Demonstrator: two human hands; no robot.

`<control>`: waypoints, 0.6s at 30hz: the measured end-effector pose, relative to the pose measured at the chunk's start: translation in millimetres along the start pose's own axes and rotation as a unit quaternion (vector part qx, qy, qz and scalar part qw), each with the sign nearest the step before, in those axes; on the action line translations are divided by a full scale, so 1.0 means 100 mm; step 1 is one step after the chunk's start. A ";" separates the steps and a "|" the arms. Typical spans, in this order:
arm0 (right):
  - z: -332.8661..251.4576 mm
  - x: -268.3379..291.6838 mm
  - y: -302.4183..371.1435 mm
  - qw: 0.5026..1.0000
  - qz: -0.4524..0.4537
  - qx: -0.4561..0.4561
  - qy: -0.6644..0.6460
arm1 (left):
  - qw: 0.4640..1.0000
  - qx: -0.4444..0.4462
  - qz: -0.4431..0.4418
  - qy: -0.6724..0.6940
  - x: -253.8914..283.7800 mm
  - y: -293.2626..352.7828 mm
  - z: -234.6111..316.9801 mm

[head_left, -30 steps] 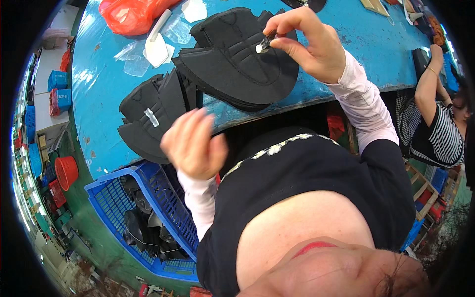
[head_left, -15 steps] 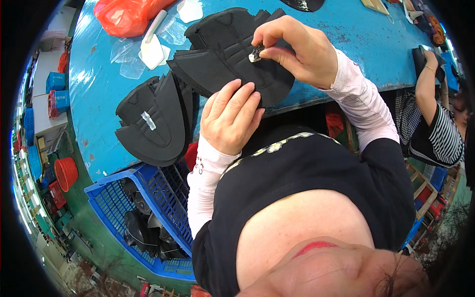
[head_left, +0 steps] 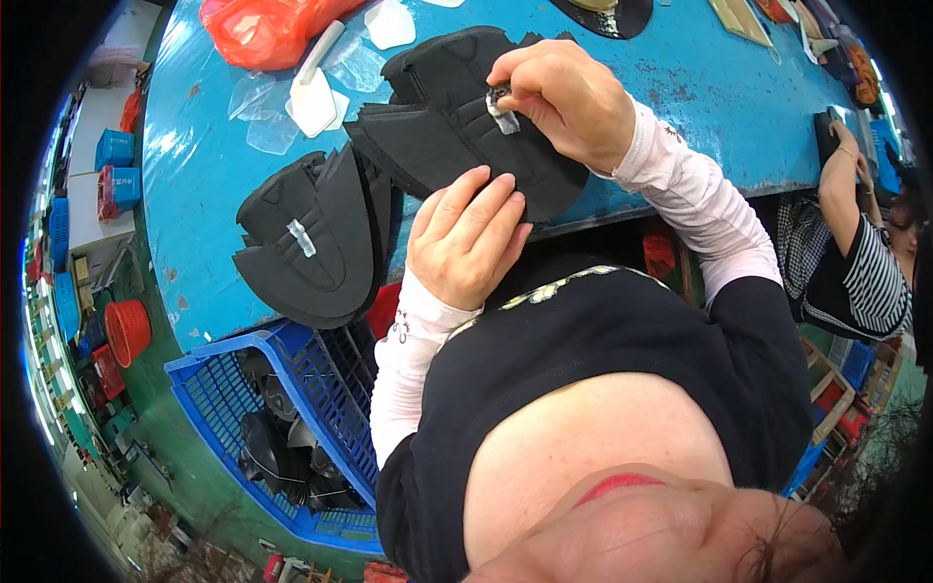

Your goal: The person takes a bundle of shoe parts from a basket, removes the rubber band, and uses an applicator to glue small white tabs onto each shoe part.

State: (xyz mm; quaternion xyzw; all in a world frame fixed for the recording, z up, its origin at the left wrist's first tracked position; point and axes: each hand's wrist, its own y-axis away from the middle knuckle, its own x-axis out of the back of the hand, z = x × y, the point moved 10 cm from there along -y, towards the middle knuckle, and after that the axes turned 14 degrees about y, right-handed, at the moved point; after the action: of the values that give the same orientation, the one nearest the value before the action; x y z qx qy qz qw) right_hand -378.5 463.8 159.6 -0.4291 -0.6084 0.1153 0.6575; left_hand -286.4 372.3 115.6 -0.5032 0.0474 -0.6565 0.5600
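Observation:
A stack of black padded fabric pieces [head_left: 457,121] with stitched seams lies on the blue table. My left hand [head_left: 468,238] rests on its near edge, fingers stretched out flat. Above the stack, my right hand [head_left: 569,102] pinches a small dark brush-like tool [head_left: 499,94], its kind mostly hidden by the fingers. Below its tip, a white paste-like strip [head_left: 506,121] shows on the top piece. To the left lies a second stack of similar black pieces [head_left: 296,262], with a whitish strip [head_left: 301,238] across its top piece.
Behind the stacks are a red plastic bag [head_left: 267,29], a white handled tool [head_left: 313,102] and clear plastic film [head_left: 262,112]. A blue crate [head_left: 262,340] holding dark items stands below the table's left front edge. Another person [head_left: 865,253] sits at the right.
My right hand has moved slightly left, and a white strip now shows on the top piece under the tool. My left hand stays on the stack. The view has shifted a little.

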 end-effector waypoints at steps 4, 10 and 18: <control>0.04 -0.01 -0.07 0.999 0.034 0.020 0.022 | 1.000 0.001 0.003 -0.003 0.00 0.01 0.01; 0.03 0.07 -0.02 0.998 0.059 0.016 0.006 | 1.000 -0.003 0.004 -0.004 0.01 0.00 0.02; -0.12 0.10 0.14 1.000 0.013 -0.009 0.002 | 1.000 -0.008 0.009 -0.001 0.02 -0.01 0.03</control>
State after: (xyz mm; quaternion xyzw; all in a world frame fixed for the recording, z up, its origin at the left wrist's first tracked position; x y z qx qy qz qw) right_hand -360.0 473.9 158.4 -0.4429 -0.6028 0.1176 0.6532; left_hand -284.7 372.7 118.2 -0.5078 0.0569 -0.6506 0.5618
